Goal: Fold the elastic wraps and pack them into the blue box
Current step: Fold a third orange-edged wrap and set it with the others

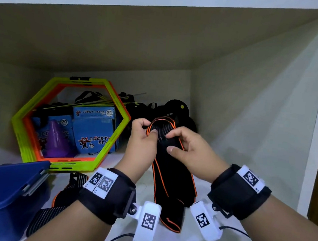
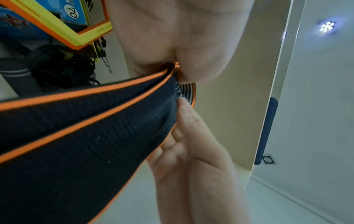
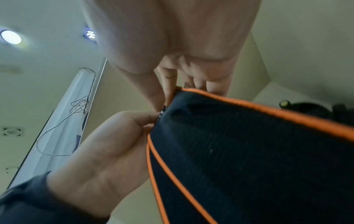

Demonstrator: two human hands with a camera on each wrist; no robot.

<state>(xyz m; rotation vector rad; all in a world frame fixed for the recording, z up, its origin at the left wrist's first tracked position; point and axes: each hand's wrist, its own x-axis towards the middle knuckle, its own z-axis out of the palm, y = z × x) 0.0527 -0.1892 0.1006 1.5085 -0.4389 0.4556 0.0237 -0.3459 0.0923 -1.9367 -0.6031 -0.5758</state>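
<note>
Elastic wrap (image 1: 171, 171) pinched by both hands' grip, left hand (image 1: 142, 147), right hand (image 1: 191, 154); blue box (image 1: 4, 189) left, hexagon rings (image 1: 112, 139) behind.

The blue box (image 1: 4, 187) is cut off by the head view's lower left edge. A second wrap (image 1: 58, 203) lies partly hidden behind the left wrist strap. Both hands cover the held wrap's (image 1: 171, 171) top fold; dark gear at mid-frame is indistinct.
</note>
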